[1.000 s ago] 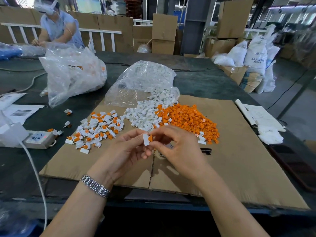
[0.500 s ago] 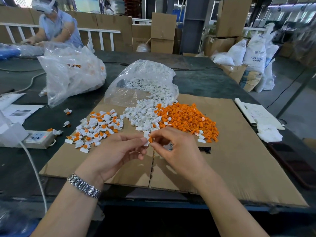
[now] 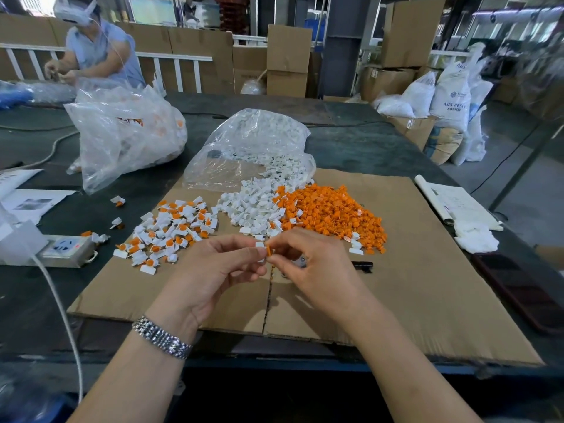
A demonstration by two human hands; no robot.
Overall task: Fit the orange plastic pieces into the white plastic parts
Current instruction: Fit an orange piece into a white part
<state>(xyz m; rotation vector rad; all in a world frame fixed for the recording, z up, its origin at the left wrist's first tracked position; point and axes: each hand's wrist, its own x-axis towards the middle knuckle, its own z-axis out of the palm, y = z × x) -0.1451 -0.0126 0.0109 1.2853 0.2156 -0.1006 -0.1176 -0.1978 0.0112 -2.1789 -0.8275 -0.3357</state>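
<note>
Warehouse table, cardboard sheet (image 3: 412,270) on top. Above its middle, left hand (image 3: 219,270) pinches a white part (image 3: 260,246); right hand (image 3: 317,267) pinches an orange piece (image 3: 269,250) against it. Orange pile (image 3: 332,213) and white pile (image 3: 253,209) lie behind.

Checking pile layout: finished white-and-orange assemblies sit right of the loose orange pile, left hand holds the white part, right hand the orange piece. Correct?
Not quite. The head view shows the finished assemblies left of the loose orange pile. Left hand holds the white part, right hand the orange piece.
</note>
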